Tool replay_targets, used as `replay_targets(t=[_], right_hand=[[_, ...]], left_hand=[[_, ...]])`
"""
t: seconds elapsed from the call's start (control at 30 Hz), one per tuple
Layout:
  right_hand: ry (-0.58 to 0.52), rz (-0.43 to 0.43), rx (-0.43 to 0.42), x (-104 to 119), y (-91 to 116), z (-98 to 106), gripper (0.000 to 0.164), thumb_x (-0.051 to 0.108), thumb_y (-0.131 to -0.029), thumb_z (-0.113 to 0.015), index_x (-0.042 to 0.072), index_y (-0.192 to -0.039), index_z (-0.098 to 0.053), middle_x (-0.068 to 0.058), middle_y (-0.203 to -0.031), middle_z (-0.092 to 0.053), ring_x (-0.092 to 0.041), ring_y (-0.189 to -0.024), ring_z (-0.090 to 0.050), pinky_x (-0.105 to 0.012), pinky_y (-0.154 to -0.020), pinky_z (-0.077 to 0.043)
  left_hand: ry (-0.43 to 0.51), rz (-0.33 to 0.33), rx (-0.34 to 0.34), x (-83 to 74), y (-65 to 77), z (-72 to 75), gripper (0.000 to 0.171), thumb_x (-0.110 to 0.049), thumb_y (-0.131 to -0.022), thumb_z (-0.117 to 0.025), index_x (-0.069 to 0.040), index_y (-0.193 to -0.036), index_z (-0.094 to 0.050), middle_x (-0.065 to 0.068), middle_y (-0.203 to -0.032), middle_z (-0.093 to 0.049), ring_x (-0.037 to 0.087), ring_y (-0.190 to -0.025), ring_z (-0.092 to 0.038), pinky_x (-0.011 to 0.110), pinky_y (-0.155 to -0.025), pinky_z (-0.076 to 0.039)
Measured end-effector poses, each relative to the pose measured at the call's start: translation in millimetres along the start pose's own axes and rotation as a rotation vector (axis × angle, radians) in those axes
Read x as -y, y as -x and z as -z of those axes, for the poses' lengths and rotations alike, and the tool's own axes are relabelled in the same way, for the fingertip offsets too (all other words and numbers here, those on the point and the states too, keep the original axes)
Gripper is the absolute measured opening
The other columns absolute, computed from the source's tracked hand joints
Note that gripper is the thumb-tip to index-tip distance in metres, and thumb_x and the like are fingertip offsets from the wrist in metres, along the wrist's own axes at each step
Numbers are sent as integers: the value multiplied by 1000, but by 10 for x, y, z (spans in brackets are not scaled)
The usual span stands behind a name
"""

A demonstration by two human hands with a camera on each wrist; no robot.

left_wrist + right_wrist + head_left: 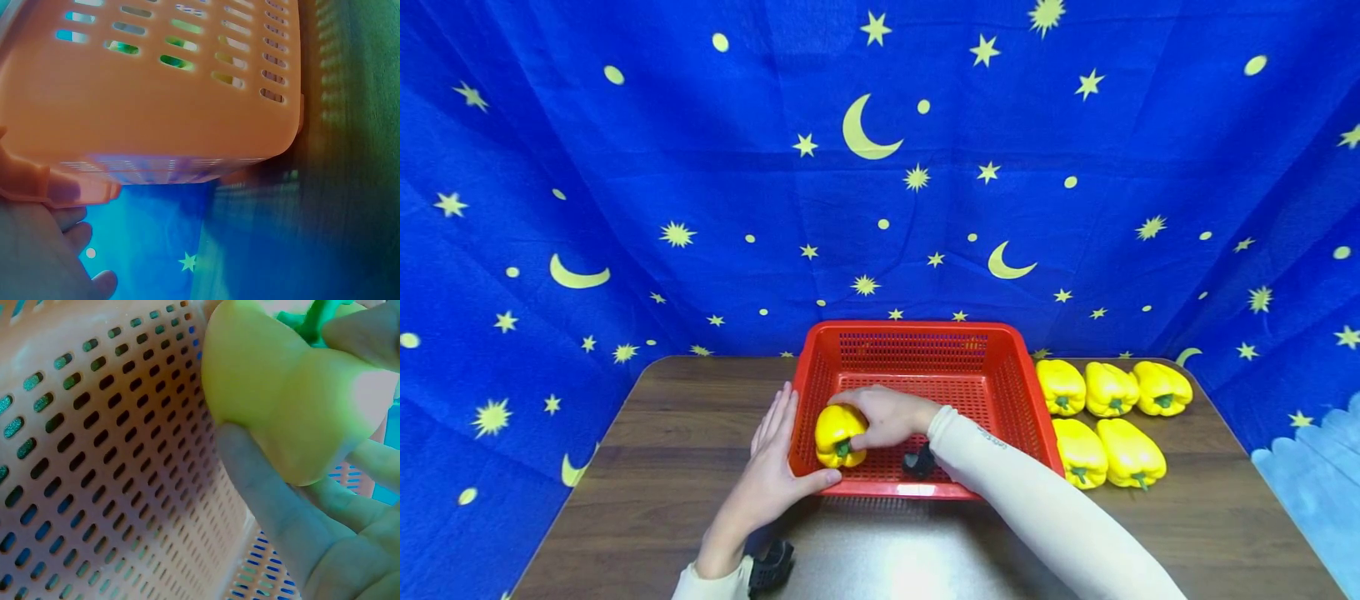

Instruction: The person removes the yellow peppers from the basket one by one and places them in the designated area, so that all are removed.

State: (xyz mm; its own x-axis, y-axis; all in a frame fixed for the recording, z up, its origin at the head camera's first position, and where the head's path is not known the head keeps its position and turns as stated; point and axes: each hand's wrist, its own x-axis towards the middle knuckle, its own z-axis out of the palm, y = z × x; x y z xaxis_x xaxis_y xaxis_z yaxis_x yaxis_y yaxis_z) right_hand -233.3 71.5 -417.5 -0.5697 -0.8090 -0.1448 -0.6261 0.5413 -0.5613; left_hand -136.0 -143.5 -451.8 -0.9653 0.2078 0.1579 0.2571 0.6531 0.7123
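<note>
A yellow bell pepper with a green stem is inside the red plastic basket, at its left end. My right hand grips this pepper, reaching in over the basket's front rim. In the right wrist view, the fingers curl under the pepper and the thumb lies by its stem. My left hand rests against the basket's left front corner, fingers extended along the outer side and thumb on the front rim. The left wrist view shows the basket's slotted wall with the left hand's fingers at its rim.
Several more yellow bell peppers lie in two rows on the wooden table, right of the basket. A blue curtain with stars and moons hangs behind the table and along both sides.
</note>
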Motion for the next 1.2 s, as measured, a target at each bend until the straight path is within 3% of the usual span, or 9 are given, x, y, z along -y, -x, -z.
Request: replay_targets(t=[0.2, 0.47, 0.77, 1.2], right_hand=[[33, 21, -61, 14, 35, 34, 65, 23, -85, -75, 8, -144, -51, 3, -117, -66, -6, -92, -57, -23, -84, -49], [-6, 42, -128, -28, 152, 114, 66, 21, -82, -75, 8, -143, -52, 4, -115, -65, -8, -91, -58, -24, -83, -51], [-92, 12, -186, -55, 345, 210, 66, 20, -84, -74, 9, -145, -50, 0, -120, -66, -13, -97, -61, -32, -88, -54], [-97, -34, -317, -44, 627, 332, 69, 21, -79, -74, 5, -142, -52, 0, -114, -66, -14, -87, -60, -38, -84, -56]], left_hand=[[2, 11, 1, -10, -4, 0, 119, -47, -77, -84, -8, -162, -10, 8, -169, -1, 37, -153, -2, 70, -115, -5], [4, 26, -1, -22, 0, 4, 122, -52, -75, -84, -9, -162, -9, 5, -169, 0, 36, -153, -2, 70, -115, -6], [-8, -8, -14, 9, 2, 10, 123, -55, -74, -83, -5, -161, -11, 8, -169, -2, 36, -153, -4, 70, -114, -8], [15, -5, -14, 14, 5, 11, 123, -48, -73, -86, -5, -161, -11, 7, -169, -2, 33, -154, -2, 69, -115, -7]])
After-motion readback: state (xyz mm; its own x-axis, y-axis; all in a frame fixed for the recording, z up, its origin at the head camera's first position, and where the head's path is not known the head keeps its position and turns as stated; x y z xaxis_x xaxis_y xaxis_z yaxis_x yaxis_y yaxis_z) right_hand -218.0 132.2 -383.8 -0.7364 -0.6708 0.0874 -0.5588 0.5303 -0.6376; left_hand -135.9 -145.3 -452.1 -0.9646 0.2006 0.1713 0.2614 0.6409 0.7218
